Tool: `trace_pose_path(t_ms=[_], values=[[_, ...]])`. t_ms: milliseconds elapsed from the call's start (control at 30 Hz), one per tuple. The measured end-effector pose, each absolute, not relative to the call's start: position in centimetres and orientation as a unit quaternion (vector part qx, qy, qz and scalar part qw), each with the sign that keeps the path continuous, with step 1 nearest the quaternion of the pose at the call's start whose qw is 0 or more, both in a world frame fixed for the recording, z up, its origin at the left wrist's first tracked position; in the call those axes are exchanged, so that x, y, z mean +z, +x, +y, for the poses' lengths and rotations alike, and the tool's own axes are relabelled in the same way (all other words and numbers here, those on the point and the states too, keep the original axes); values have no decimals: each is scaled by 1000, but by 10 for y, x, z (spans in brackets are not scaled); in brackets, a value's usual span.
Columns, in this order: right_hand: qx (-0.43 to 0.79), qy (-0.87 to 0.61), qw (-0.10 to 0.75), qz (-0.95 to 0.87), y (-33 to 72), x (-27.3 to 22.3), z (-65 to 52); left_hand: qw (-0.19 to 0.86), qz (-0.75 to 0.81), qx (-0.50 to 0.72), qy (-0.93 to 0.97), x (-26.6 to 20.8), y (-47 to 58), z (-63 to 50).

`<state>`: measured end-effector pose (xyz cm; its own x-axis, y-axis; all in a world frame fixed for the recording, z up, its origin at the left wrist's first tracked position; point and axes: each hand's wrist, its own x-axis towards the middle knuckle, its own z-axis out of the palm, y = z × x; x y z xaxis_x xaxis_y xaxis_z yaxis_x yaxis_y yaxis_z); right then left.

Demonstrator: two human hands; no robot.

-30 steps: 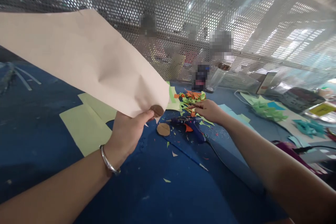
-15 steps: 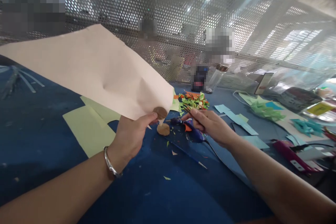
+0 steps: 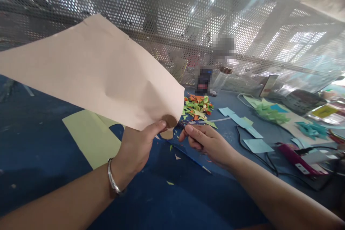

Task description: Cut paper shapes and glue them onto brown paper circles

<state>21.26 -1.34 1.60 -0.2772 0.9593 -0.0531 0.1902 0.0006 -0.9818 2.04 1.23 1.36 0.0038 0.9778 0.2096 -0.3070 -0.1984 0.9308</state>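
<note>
1. Perforated metal panelling (image 3: 129, 3) stands behind our blue table (image 3: 161, 201).
2. Our left hand (image 3: 138, 145) grasps the curled end of a pale sheet (image 3: 91, 64) above the table, thumb against a brown disc (image 3: 170, 120).
3. Our right hand (image 3: 208, 142) pinches a thin dark tool (image 3: 181, 125) just beside the disc; we cannot tell whether they touch.
4. Beyond, we see coloured paper scraps (image 3: 198, 107).

Single head-level view, forward and downward

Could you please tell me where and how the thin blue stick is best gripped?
Probably pinch the thin blue stick mid-shaft, across its width, from above and the near side: it lies flat and slim, with its far end near the tan disc.
</note>
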Motion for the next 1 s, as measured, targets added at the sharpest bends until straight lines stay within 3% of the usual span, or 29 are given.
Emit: trace_pose_path(t_ms=[300,1000], values=[[536,-469,379,-591,210,19,-14,547,349,574,499,9,25,6],[490,-496,365,-617,215,8,-17,463,375,526,607,12,18,0]])
